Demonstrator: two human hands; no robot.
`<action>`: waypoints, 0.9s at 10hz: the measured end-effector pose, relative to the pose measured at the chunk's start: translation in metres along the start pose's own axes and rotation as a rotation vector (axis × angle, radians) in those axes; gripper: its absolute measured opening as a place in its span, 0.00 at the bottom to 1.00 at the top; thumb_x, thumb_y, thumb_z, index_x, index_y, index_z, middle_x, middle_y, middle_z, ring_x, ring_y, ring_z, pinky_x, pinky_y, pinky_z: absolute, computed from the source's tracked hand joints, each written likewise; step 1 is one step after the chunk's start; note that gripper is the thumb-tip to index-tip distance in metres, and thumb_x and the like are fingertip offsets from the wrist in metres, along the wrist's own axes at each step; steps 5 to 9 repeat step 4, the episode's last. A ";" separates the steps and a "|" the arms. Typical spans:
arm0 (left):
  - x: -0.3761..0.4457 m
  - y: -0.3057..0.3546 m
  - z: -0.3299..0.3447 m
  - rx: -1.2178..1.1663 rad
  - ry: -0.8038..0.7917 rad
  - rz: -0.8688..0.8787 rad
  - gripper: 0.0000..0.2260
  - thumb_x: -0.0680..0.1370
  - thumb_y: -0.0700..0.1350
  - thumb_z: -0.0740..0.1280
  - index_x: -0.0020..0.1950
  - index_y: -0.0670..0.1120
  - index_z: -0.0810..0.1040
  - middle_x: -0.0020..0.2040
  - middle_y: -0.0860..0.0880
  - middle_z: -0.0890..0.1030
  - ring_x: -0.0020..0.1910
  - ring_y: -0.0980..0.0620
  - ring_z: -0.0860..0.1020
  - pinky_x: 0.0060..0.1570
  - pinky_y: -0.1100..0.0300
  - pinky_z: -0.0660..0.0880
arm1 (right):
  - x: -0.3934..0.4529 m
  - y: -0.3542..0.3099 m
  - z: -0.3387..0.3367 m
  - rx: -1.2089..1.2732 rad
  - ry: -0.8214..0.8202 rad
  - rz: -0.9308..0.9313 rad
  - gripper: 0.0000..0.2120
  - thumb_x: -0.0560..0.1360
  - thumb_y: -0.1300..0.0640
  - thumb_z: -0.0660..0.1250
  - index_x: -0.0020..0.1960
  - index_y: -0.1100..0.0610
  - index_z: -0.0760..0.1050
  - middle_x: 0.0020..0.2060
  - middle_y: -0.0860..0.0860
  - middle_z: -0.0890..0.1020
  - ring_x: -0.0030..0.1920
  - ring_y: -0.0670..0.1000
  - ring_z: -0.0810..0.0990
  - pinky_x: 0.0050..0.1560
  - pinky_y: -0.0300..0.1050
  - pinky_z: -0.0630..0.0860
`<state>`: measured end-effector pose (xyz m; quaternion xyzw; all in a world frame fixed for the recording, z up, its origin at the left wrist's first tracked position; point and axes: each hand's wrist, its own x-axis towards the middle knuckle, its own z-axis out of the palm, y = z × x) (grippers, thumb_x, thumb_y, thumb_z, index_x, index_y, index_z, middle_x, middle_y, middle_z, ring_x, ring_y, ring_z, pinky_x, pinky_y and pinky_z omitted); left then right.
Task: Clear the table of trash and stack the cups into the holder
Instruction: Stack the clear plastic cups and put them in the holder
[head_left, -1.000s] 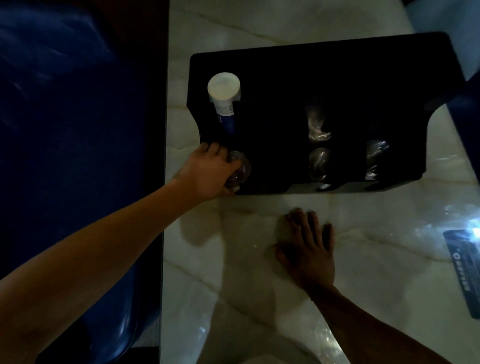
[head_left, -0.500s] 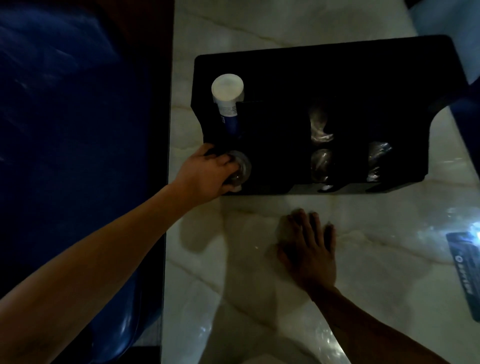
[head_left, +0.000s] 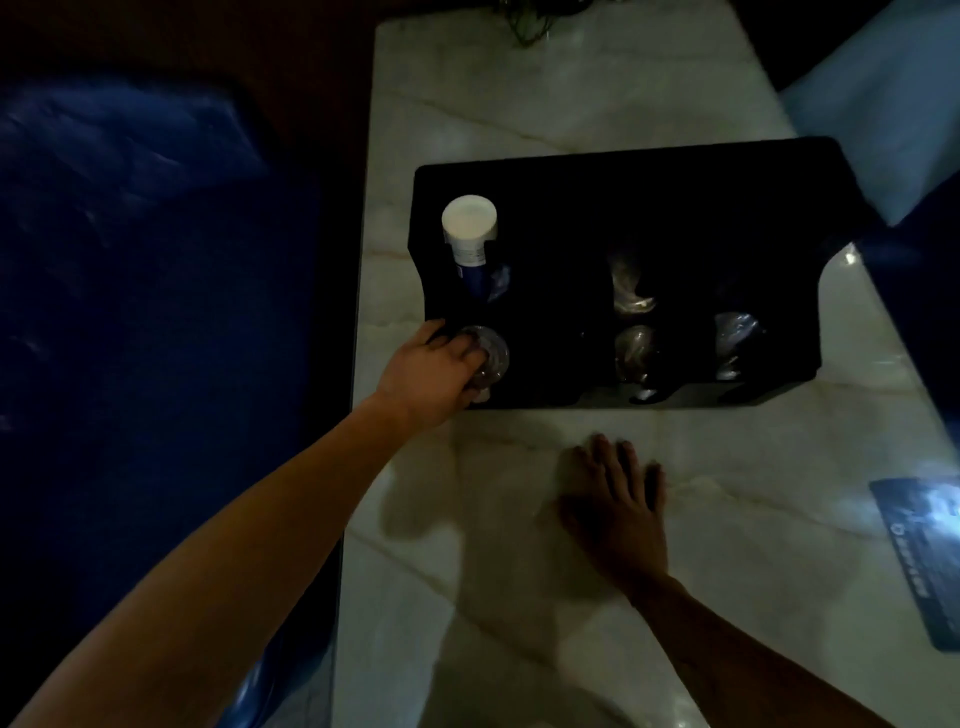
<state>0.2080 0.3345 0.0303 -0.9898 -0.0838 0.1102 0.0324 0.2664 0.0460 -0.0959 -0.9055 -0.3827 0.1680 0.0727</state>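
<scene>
1. I see a pale marble bench (head_left: 649, 597) filling the middle and right of my head view, dimly lit, with a dark blue seat (head_left: 130, 312) along its left edge.
2. On the far half of the bench sits a black holder (head_left: 649, 197), a wide tray with several compartments open at the top.
3. My left arm reaches in from the lower left; my left hand (head_left: 428, 376) is at the holder's near-left corner, fingers curled around the rim of a clear cup (head_left: 491, 358) that stands in the near-left compartment. The thumb is hidden, so I cannot say how firm the grip is.
4. My right hand (head_left: 618, 501) lies palm down on the bare bench just in front of the holder, fingers spread and pointing at it, holding nothing.
5. A tube with a white cap (head_left: 469, 218) and a blue lower part stands tilted in the far-left compartment, just behind the clear cup.
6. At the bench's right edge lies a dark flat card (head_left: 919, 561) with pale print, under a bright glare; I cannot read it.
7. More clear cups (head_left: 636, 353) show as faint glints in the middle and right compartments; I cannot count them in this light.
8. Some thin dark strands (head_left: 530, 23) lie at the far end of the bench, too dim to identify.
</scene>
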 end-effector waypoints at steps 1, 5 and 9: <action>-0.007 0.003 0.000 -0.058 0.024 -0.048 0.26 0.78 0.57 0.61 0.73 0.46 0.67 0.74 0.44 0.68 0.70 0.44 0.69 0.76 0.53 0.49 | 0.002 0.001 -0.017 0.016 -0.047 -0.013 0.33 0.77 0.36 0.55 0.78 0.43 0.47 0.79 0.46 0.51 0.79 0.52 0.44 0.76 0.58 0.39; -0.061 0.038 0.003 -0.420 0.304 -0.337 0.18 0.76 0.47 0.65 0.66 0.46 0.74 0.68 0.45 0.74 0.63 0.43 0.74 0.64 0.48 0.72 | 0.003 0.006 -0.075 0.059 -0.197 0.011 0.26 0.78 0.46 0.61 0.75 0.47 0.62 0.74 0.49 0.65 0.71 0.54 0.67 0.68 0.52 0.68; -0.061 0.038 0.003 -0.420 0.304 -0.337 0.18 0.76 0.47 0.65 0.66 0.46 0.74 0.68 0.45 0.74 0.63 0.43 0.74 0.64 0.48 0.72 | 0.003 0.006 -0.075 0.059 -0.197 0.011 0.26 0.78 0.46 0.61 0.75 0.47 0.62 0.74 0.49 0.65 0.71 0.54 0.67 0.68 0.52 0.68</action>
